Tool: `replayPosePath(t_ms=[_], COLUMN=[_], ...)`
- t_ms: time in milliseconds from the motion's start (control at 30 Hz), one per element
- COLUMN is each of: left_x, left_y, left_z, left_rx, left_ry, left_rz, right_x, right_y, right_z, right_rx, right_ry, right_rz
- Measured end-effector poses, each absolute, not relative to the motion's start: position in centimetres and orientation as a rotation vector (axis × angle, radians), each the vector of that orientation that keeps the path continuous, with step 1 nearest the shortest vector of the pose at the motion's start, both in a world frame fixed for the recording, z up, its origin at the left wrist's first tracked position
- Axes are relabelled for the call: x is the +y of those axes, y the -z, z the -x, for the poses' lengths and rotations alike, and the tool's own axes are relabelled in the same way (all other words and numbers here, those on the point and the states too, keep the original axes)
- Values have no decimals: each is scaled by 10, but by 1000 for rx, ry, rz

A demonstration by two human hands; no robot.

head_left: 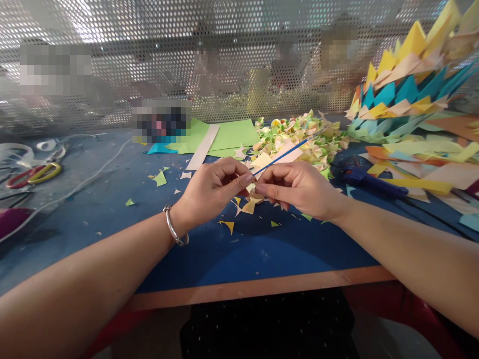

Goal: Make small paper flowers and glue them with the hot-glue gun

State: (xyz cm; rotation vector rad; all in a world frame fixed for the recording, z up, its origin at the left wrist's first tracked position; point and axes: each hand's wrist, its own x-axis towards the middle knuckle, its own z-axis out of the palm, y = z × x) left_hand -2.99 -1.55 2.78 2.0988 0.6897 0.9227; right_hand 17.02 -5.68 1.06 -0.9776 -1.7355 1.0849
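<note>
Over the blue table, my left hand point(215, 192) and my right hand point(299, 192) meet, both closed in a pinch. A small pale piece of paper point(252, 190) shows between the fingertips, partly covered by them. From the fingers of my right hand a thin blue stick point(281, 156) slants up and to the right. Its lower end is hidden at the fingertips. Behind my hands lies a heap of small curled paper pieces point(295, 134) in green, yellow and pale pink. Paper scraps point(227, 227) are scattered below and around the hands.
Green paper sheets point(232, 134) with a pale strip point(204, 147) lie at the back. A blue glue gun point(374, 182) and paper strips point(449, 174) are at the right, below a folded-paper structure point(407, 94). Scissors point(45, 173) and a white cord point(82, 184) lie left. Perforated metal point(224, 60) stands behind.
</note>
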Motion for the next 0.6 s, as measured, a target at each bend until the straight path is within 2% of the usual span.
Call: replayPosePath(t_ms=[600], left_x=[-10], left_y=[-25], left_z=[33], left_rx=[647], left_ry=[-847], left_rz=[-2289], right_x=[-57], right_y=[-17], right_z=[-171], right_rx=[-1648], right_ry=[-1053], right_rz=[1012])
